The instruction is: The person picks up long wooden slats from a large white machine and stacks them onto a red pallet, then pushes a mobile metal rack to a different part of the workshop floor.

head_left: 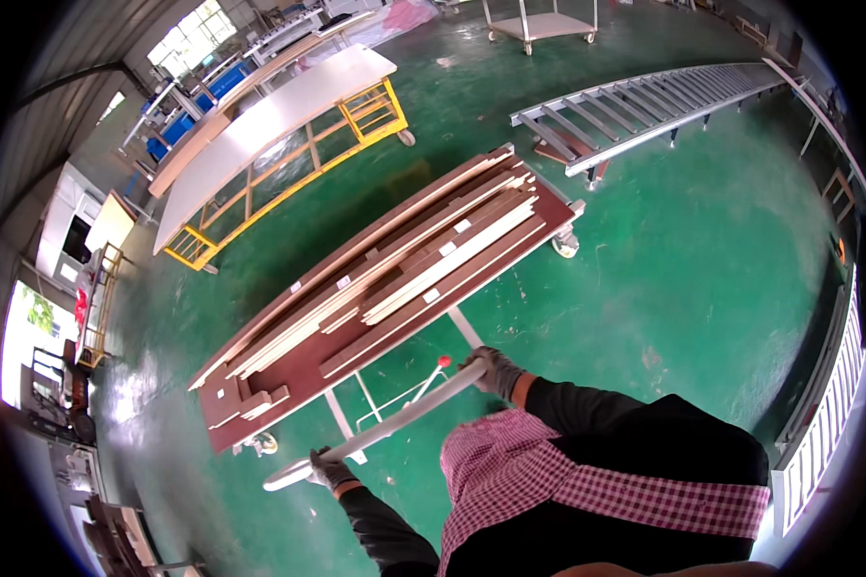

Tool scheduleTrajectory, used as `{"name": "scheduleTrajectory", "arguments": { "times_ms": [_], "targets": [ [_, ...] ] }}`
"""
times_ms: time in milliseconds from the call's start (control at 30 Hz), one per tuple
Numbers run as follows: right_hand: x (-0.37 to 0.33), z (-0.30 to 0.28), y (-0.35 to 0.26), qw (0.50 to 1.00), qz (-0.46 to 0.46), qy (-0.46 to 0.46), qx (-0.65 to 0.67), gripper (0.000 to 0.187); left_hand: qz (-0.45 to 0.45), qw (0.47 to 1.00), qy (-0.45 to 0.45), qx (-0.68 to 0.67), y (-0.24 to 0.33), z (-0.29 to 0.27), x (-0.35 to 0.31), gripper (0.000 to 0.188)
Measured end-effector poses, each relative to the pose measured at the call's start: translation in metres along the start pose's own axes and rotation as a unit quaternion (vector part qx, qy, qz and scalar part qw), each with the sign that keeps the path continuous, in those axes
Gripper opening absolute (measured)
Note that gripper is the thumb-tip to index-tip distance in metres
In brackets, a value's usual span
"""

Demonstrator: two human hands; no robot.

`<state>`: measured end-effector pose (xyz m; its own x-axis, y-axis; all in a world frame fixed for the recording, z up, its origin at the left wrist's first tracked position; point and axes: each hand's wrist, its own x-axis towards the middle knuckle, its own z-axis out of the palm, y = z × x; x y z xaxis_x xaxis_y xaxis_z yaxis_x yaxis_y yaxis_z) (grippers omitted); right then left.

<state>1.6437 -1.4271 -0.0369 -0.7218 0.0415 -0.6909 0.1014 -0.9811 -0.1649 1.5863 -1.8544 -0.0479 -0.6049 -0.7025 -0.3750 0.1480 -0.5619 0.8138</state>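
In front of me is a low cart with a brown bed and white casters, loaded with several long wooden strips in brown and cream. A pale, rounded push handle runs along its near side. My left hand, in a grey glove, is closed around the handle near its left end. Gripping the right end is my right hand, gloved the same way. Between handle and bed shows a thin white wire frame with a red knob. Small white labels dot some strips.
A yellow-framed table with a pale top stands beyond the cart. At the far right a long metal roller conveyor crosses the green floor. Another wheeled cart is at the back. A slatted metal rack lines the right edge.
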Motion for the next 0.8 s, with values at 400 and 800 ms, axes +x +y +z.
{"name": "scheduleTrajectory", "arguments": {
  "times_ms": [400,800],
  "targets": [
    [-0.034,0.037,0.032,0.994,0.041,0.066,0.076,0.018,0.0,1.0,0.01,0.011,0.009,0.012,-0.006,0.086],
    [-0.067,0.033,-0.016,0.898,0.412,-0.062,-0.142,0.02,-0.013,0.993,0.048,0.102,0.026,-0.001,0.013,0.071]
  ]
}}
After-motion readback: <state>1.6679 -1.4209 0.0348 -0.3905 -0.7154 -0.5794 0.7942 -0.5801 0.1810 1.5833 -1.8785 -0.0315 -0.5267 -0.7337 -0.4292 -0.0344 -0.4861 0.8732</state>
